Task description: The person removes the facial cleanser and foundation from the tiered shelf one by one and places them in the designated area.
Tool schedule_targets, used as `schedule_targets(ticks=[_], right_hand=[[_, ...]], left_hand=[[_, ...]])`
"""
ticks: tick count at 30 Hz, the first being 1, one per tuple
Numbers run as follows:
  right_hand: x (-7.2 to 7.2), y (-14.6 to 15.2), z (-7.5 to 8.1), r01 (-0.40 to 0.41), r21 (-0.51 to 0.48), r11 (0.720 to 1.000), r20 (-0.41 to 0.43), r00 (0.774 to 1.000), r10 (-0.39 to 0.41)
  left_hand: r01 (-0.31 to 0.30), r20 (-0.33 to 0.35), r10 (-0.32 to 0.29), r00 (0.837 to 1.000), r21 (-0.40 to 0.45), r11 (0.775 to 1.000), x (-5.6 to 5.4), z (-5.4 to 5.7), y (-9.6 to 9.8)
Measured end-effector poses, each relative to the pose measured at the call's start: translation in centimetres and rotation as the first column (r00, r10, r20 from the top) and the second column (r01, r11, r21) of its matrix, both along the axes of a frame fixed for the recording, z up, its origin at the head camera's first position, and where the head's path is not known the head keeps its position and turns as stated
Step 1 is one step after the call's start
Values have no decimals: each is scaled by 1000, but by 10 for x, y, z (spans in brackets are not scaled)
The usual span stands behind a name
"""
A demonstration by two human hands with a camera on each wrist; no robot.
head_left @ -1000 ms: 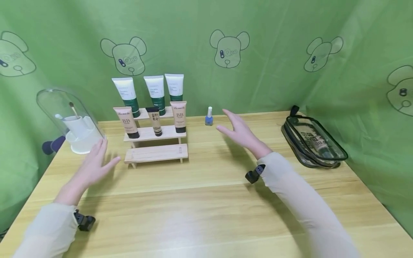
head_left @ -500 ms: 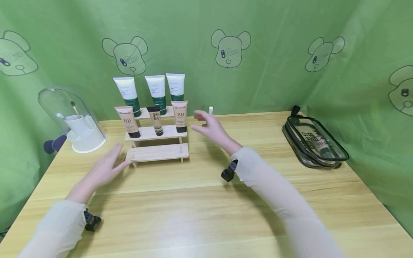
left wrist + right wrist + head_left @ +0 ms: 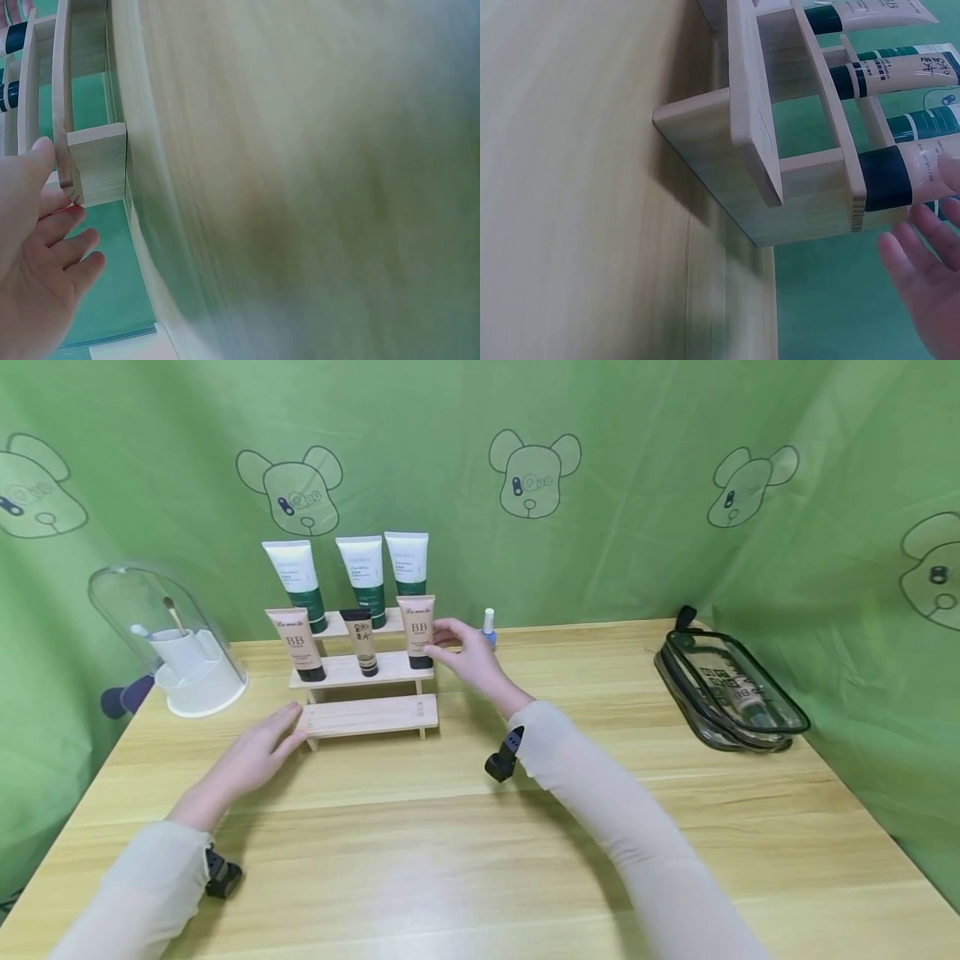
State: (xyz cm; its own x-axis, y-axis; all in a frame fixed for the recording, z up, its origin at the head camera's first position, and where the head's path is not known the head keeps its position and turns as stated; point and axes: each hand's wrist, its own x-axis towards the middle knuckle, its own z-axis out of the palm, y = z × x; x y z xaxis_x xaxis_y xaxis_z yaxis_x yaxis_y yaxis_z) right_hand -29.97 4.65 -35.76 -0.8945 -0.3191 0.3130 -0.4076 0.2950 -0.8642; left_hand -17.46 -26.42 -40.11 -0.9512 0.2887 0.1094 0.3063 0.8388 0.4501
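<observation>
A light wooden three-step display stand point(image 3: 363, 717) bears upright cosmetic tubes. My left hand point(image 3: 258, 752) holds the left end of its lowest step; in the left wrist view, the thumb and forefinger point(image 3: 54, 201) meet the board's end. My right hand point(image 3: 476, 658) pinches a pink BB cream tube point(image 3: 417, 631) at the right end of the middle step, thumb in front. That tube point(image 3: 919, 176) stands upright there, its dark cap on the board. Beside it are a small black-and-gold tube point(image 3: 363, 642) and another pink BB cream tube point(image 3: 296, 643).
White-and-green tubes point(image 3: 363, 572) fill the top step. A clear-domed white brush holder point(image 3: 197, 672) stands at left. Behind my right hand is a blue nail polish bottle point(image 3: 489, 628). A transparent zip pouch point(image 3: 731, 689) lies at right, near the green curtain point(image 3: 622, 527).
My right hand has moved left from beside the nail polish to the right-hand BB cream tube and taken hold. My left hand has moved right, away from the brush holder, onto the stand.
</observation>
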Motion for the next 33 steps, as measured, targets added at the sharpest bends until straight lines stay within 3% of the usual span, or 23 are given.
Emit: schedule_targets(ticks=[16, 25, 33], right_hand=[[2, -4, 1, 38, 29, 999, -23, 999, -38], [12, 12, 9, 65, -24, 998, 67, 996, -63], [23, 42, 4, 72, -54, 996, 151, 987, -63]], left_hand=[[-7, -17, 7, 1000, -16, 1000, 0, 0, 0], [-4, -28, 3, 1000, -23, 1000, 0, 1, 1], [-11, -3, 11, 1000, -28, 1000, 0, -1, 0]])
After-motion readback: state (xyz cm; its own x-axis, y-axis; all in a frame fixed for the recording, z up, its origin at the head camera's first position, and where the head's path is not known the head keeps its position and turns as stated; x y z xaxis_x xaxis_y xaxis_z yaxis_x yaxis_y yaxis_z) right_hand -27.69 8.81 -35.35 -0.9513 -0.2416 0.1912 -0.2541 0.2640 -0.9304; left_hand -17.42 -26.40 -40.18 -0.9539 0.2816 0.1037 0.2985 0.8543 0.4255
